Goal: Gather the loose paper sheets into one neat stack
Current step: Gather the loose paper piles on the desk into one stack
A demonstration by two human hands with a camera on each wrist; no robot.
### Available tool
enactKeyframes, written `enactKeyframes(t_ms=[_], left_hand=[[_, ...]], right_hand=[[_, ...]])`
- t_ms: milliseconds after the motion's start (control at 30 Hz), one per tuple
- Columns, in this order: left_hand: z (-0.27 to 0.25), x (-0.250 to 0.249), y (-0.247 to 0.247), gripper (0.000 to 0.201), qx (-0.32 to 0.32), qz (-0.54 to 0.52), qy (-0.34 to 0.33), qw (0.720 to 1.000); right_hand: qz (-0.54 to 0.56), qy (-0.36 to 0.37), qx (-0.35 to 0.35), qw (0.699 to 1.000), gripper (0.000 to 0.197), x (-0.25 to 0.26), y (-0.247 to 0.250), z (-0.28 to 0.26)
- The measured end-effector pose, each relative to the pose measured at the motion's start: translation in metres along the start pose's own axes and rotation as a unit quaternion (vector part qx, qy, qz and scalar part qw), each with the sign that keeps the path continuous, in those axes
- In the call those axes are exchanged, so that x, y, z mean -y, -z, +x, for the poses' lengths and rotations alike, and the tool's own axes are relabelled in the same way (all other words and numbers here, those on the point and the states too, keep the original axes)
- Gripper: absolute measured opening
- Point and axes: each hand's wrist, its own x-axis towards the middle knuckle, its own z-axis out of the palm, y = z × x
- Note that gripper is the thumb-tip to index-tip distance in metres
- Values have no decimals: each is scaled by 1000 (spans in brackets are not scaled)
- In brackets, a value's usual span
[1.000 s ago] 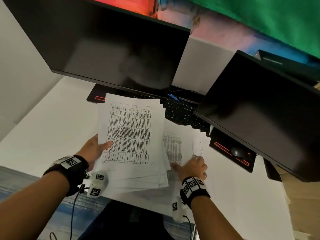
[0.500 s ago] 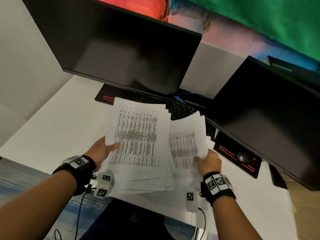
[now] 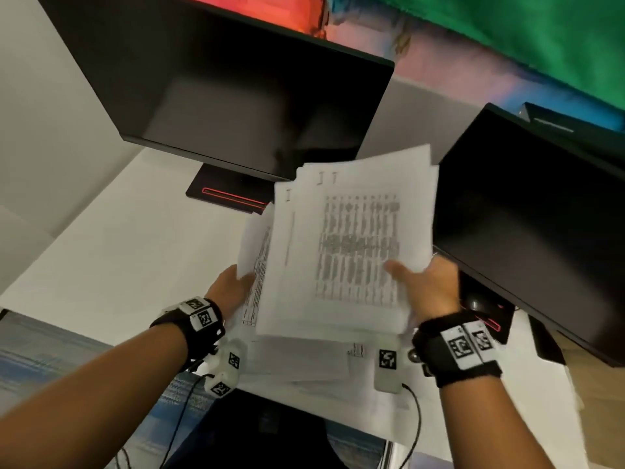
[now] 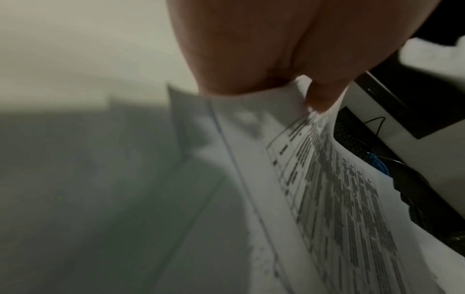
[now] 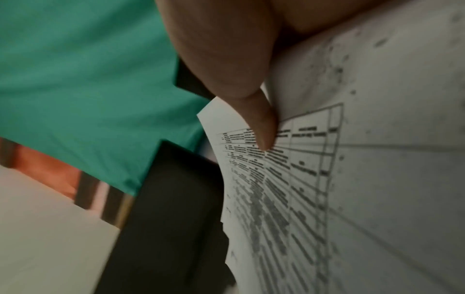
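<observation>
White printed sheets with tables are held up between both hands above the desk. My right hand (image 3: 422, 286) grips a bundle of sheets (image 3: 355, 245) at its lower right edge, thumb on the printed face (image 5: 261, 127). My left hand (image 3: 233, 289) holds a second sheaf (image 3: 257, 262) by its lower left edge; in the left wrist view the thumb (image 4: 319, 95) pinches the paper (image 4: 339, 199). The right bundle overlaps the left one. More sheets (image 3: 304, 363) lie spread flat on the desk below the hands.
Two dark monitors (image 3: 236, 89) (image 3: 527, 211) stand close behind and to the right of the papers. Their bases (image 3: 230, 194) with red strips sit on the white desk (image 3: 118, 252). A keyboard and cables (image 4: 377, 163) lie behind the sheets. A dark chair (image 3: 263, 431) is below.
My right hand has lifted its sheets off the desk and swung them left, over the sheaf in my left hand. The left sheaf has tilted up on edge.
</observation>
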Motion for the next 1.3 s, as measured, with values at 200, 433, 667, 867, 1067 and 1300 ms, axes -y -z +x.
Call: enactKeyframes(t_ms=[200, 433, 667, 867, 1067, 1300], left_hand=[[24, 9, -8, 93, 4, -134, 79, 988], [-4, -22, -11, 31, -67, -11, -31, 997], [-50, -80, 44, 27, -4, -204, -210, 956], [-72, -122, 60, 27, -71, -187, -306, 931], [-64, -100, 38, 57, -56, -160, -275, 946], [-56, -102, 40, 35, -82, -154, -257, 950]], right_hand=[[-186, -55, 86, 977, 68, -84, -70, 36], [-200, 1, 106, 974, 86, -113, -97, 42], [76, 51, 115, 989, 77, -38, -51, 31], [190, 205, 61, 958, 37, 16, -30, -4], [141, 201, 70, 967, 71, -8, -39, -9], [173, 106, 81, 976, 35, -9, -46, -14]])
